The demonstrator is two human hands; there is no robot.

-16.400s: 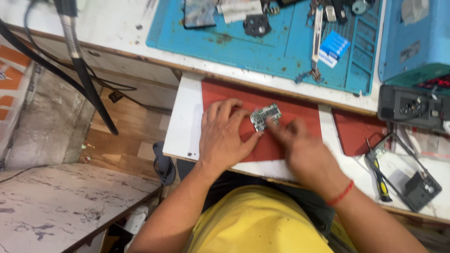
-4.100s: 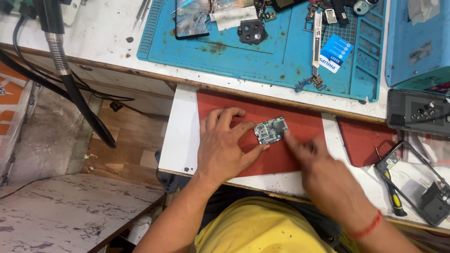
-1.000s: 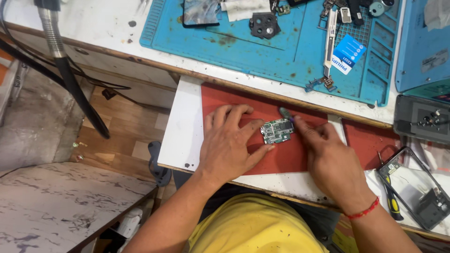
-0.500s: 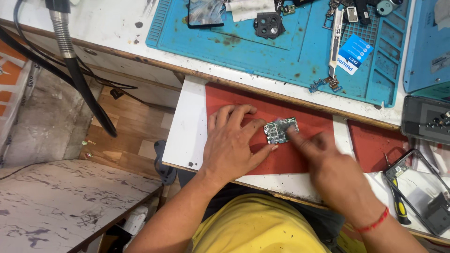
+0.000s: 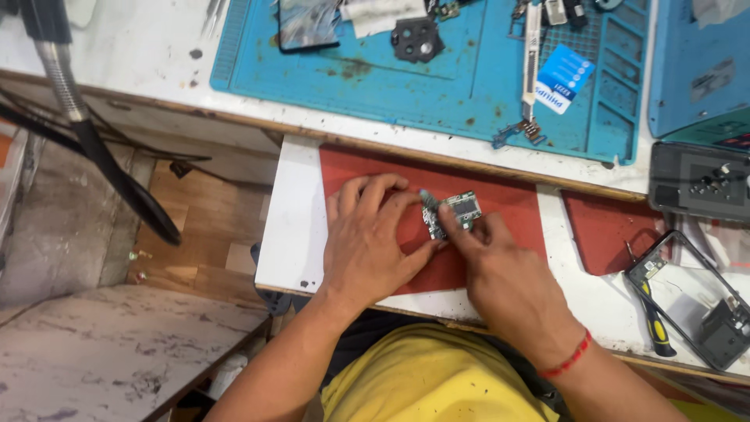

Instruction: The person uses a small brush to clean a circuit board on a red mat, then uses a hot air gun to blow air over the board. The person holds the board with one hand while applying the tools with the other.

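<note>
We see the right hand (image 5: pixel 512 273) covering the lower right corner of the small circuit board (image 5: pixel 451 212), and its fingertips hide whatever tool they pinch. The left hand (image 5: pixel 371 238) conceals the red mat (image 5: pixel 508 207) beneath it. Right of the hands, the phone frame (image 5: pixel 691 301) is possibly cut by the edge.
</note>
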